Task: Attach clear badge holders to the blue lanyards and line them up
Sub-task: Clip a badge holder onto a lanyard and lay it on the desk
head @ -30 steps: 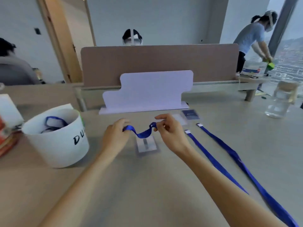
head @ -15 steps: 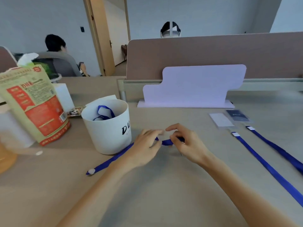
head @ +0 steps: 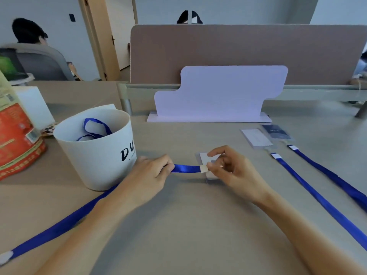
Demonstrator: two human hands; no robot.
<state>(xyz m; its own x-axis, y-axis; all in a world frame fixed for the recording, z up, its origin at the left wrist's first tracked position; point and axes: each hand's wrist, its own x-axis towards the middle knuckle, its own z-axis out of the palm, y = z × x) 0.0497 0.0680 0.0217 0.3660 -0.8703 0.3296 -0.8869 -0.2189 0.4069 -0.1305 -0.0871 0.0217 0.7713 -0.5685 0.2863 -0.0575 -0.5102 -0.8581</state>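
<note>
Fingers, right hand, pinch lanyard clip | strap left-right | clip rightward

One blue lanyard stretches taut mid-table, its white clip right at a clear badge holder, tail trailing near-left. Over right, a second lanyard and a third lanyard lie flat side by side, with a white-card holder and a dark-card holder at their far ends.

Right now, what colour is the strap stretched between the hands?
The strap is blue, with a pale clip at its end. The head view shows it best.
</note>
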